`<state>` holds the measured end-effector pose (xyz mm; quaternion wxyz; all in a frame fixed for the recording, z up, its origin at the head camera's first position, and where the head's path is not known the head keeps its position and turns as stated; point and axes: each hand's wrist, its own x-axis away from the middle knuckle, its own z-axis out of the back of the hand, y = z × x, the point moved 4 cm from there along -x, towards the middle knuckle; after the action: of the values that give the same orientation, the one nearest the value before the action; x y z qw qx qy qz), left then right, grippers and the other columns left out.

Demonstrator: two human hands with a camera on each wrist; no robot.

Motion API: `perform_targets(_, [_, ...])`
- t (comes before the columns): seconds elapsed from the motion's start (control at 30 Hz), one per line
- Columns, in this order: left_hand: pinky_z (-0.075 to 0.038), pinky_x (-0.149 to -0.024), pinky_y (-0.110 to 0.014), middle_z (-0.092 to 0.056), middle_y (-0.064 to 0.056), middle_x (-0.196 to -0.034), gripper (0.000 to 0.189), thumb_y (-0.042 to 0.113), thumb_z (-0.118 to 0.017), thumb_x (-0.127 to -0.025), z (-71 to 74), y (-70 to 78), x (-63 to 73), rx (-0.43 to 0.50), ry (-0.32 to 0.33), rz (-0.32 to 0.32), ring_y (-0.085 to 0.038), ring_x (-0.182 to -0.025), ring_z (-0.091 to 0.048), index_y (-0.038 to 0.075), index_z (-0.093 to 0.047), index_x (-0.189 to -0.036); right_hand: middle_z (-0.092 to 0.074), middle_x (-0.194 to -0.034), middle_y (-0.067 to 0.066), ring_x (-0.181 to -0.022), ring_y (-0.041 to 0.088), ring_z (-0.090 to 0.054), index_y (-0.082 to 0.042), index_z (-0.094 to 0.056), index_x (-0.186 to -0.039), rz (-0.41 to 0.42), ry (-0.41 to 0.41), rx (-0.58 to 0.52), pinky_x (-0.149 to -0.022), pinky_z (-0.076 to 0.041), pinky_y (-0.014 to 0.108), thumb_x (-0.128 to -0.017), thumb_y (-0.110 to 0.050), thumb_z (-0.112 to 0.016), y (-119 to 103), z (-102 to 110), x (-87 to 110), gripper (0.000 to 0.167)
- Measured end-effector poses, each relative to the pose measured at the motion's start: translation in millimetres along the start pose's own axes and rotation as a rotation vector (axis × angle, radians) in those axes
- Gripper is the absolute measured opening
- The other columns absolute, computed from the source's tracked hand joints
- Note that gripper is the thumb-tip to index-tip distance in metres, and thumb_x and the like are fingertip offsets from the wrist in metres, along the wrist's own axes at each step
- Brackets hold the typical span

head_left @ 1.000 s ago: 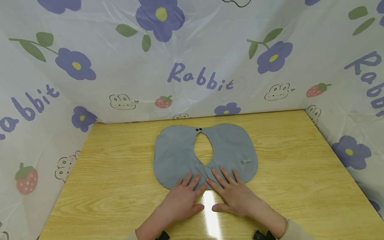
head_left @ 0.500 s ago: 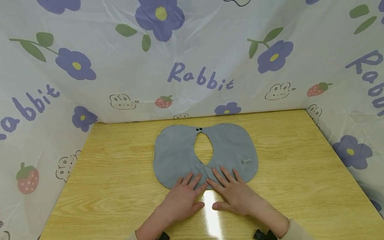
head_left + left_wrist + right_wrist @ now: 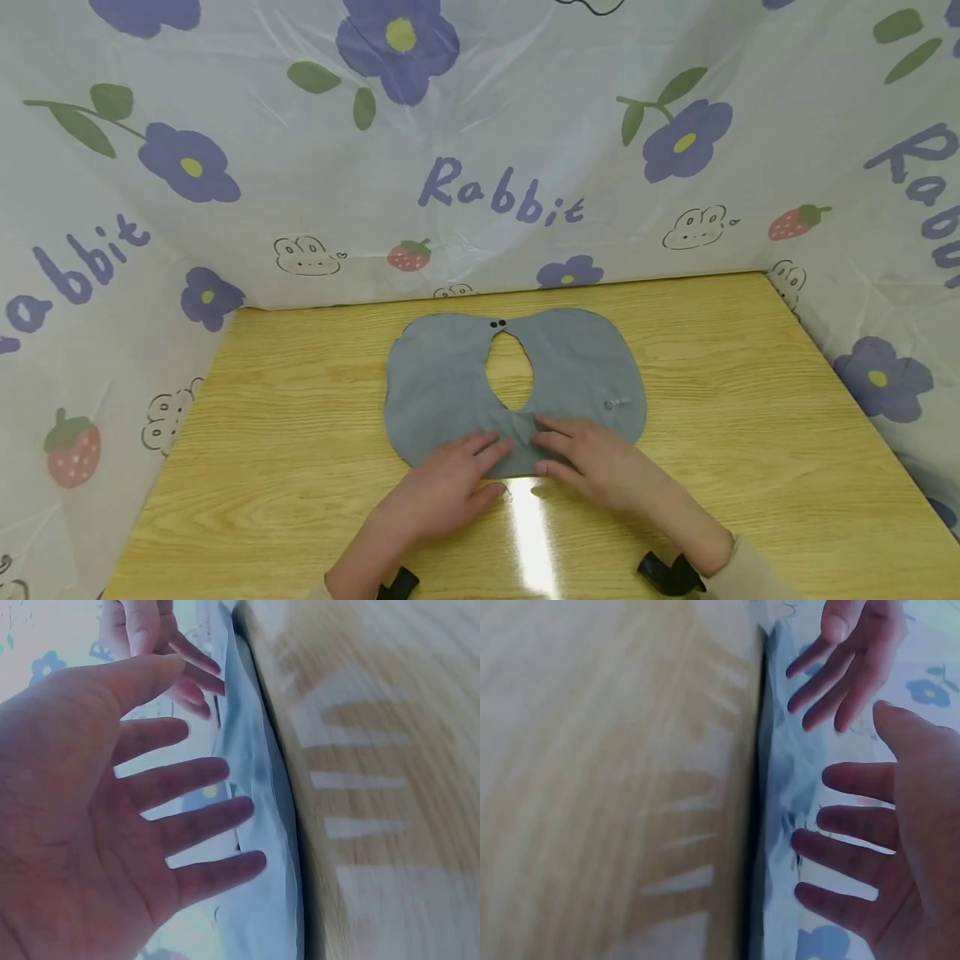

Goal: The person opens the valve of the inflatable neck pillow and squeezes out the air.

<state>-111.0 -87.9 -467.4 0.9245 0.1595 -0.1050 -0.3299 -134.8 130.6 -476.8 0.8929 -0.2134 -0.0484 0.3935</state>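
A grey-blue cloth bib [image 3: 438, 375] lies spread flat on the wooden table, its oval neck hole in the middle and two dark snaps at the far edge. My left hand [image 3: 450, 483] is over the bib's near edge, left of centre. On the other side of centre, my right hand [image 3: 603, 467] hovers by the same edge. Both wrist views show the fingers extended and spread, with nothing held; the left hand's fingertips [image 3: 251, 806] and the right hand's fingertips [image 3: 802, 840] come right up to the bib's surface.
The light wood table [image 3: 285, 433] reflects a bright strip of light near its front. A white curtain [image 3: 510, 108] printed with flowers, strawberries and "Rabbit" encloses the back and sides. Black straps [image 3: 667, 573] sit at the wrists.
Both hands lay flat on the bib's near part before. Now they have lifted and rolled onto their sides, with the right hand shifted slightly to the right. The bib stays in place.
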Motion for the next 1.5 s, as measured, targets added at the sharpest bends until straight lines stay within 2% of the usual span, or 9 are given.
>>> perform_targets(0.17, [-0.053, -0.096, -0.049, -0.048, -0.017, -0.151, 0.057, 0.029, -0.071, -0.099, 16.9, -17.5, 3.0, -0.059, 0.237, 0.037, -0.036, -0.13, -0.056, 0.013, -0.052, -0.151, -0.062, -0.138, 0.013, -0.123, 0.033, -0.061, -0.008, -0.07, -0.129, 0.001, 0.13, 0.034, -0.099, -0.051, 0.051, -0.106, -0.033, -0.058, 9, 15, -2.4, 0.035])
perform_targets(0.3, [-0.058, -0.071, -0.048, -0.047, -0.02, -0.15, 0.059, 0.02, -0.075, -0.095, 35.5, -36.5, 10.3, -0.143, 0.463, 0.093, -0.04, -0.117, -0.061, 0.01, -0.053, -0.148, -0.069, -0.117, 0.01, -0.104, 0.029, -0.069, -0.005, -0.073, -0.118, -0.013, 0.351, 0.138, -0.082, -0.057, 0.045, -0.097, -0.022, -0.072, 24, 28, -0.9, 0.027])
perform_targets(0.43, [-0.053, -0.055, -0.041, -0.049, -0.019, -0.148, 0.063, 0.018, -0.076, -0.093, 50.2, -55.0, 23.1, -0.141, 0.545, 0.195, -0.036, -0.103, -0.065, 0.009, -0.05, -0.15, -0.072, -0.106, 0.01, -0.082, 0.024, -0.07, -0.005, -0.073, -0.115, -0.111, 0.526, 0.177, -0.06, -0.056, 0.038, -0.091, -0.017, -0.078, 44, 41, 4.4, 0.028])
perform_targets(0.6, [-0.048, -0.049, -0.036, -0.059, -0.02, -0.132, 0.054, 0.018, -0.07, -0.098, 54.6, -84.2, 36.0, 0.002, 0.543, 0.35, -0.029, -0.079, -0.066, 0.006, -0.053, -0.148, -0.07, -0.101, 0.015, -0.075, 0.026, -0.068, 0.0, -0.072, -0.117, -0.3, 0.623, 0.148, -0.054, -0.054, 0.041, -0.093, -0.016, -0.077, 70, 54, 16.0, 0.029])
perform_targets(0.77, [-0.056, -0.07, -0.051, -0.059, -0.023, -0.131, 0.051, 0.021, -0.065, -0.101, 48.7, -114.0, 46.1, 0.143, 0.508, 0.502, -0.036, -0.101, -0.068, 0.002, -0.052, -0.147, -0.066, -0.111, 0.024, -0.089, 0.036, -0.067, 0.006, -0.069, -0.12, -0.459, 0.636, 0.104, -0.066, -0.055, 0.051, -0.098, -0.02, -0.071, 92, 56, 24.3, 0.034])
perform_targets(0.93, [-0.055, -0.073, -0.053, -0.061, -0.025, -0.124, 0.052, 0.024, -0.063, -0.101, 42.9, -129.0, 52.3, 0.201, 0.482, 0.623, -0.036, -0.093, -0.067, -0.002, -0.052, -0.145, -0.063, -0.119, 0.029, -0.096, 0.042, -0.066, 0.011, -0.061, -0.132, -0.647, 0.532, -0.05, -0.073, -0.054, 0.056, -0.104, -0.03, -0.062, 109, 47, 28.3, 0.05])
perform_targets(1.07, [-0.053, -0.063, -0.043, -0.068, -0.019, -0.106, 0.055, 0.028, -0.063, -0.102, 36.4, -134.6, 51.4, 0.257, 0.416, 0.697, -0.027, -0.075, -0.064, -0.006, -0.052, -0.143, -0.066, -0.115, 0.028, -0.096, 0.044, -0.066, 0.012, -0.059, -0.134, -0.769, 0.421, -0.115, -0.076, -0.054, 0.056, -0.107, -0.035, -0.052, 118, 38, 30.6, 0.055])
perform_targets(1.2, [-0.05, -0.059, -0.035, -0.07, -0.012, -0.094, 0.055, 0.03, -0.061, -0.102, 31.4, -136.1, 47.2, 0.324, 0.372, 0.714, -0.018, -0.065, -0.06, -0.01, -0.054, -0.139, -0.07, -0.108, 0.024, -0.088, 0.04, -0.068, 0.009, -0.065, -0.125, -0.819, 0.373, -0.099, -0.07, -0.055, 0.053, -0.108, -0.031, -0.047, 122, 33, 30.7, 0.047])
perform_targets(1.5, [-0.053, -0.066, -0.037, -0.07, -0.008, -0.082, 0.038, 0.016, -0.062, -0.099, 23.7, -133.1, 38.5, 0.315, 0.387, 0.643, -0.016, -0.064, -0.06, -0.014, -0.065, -0.123, -0.072, -0.104, 0.022, -0.077, 0.035, -0.068, 0.006, -0.065, -0.118, -0.814, 0.356, -0.091, -0.061, -0.054, 0.048, -0.105, -0.023, -0.053, 118, 28, 26.3, 0.034])
